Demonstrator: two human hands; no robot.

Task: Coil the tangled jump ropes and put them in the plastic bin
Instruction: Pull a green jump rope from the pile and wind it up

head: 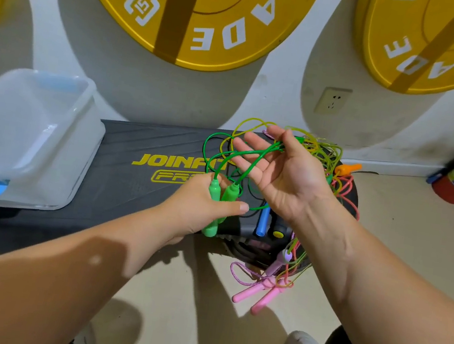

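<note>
Green handles [215,192] gripped together in left hand [194,208]; green cord [254,158] draped across straight-fingered right hand [283,177], palm up. Plastic bin [91,135] leftward on black step [130,190].

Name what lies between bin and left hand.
Head view: only the step's bare black top and yellow logo, between bin and left hand gripping green handles.

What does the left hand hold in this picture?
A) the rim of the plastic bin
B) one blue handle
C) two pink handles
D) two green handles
D: the left hand has its fingers and thumb curled round the two green handles, held side by side above the black step.
</note>
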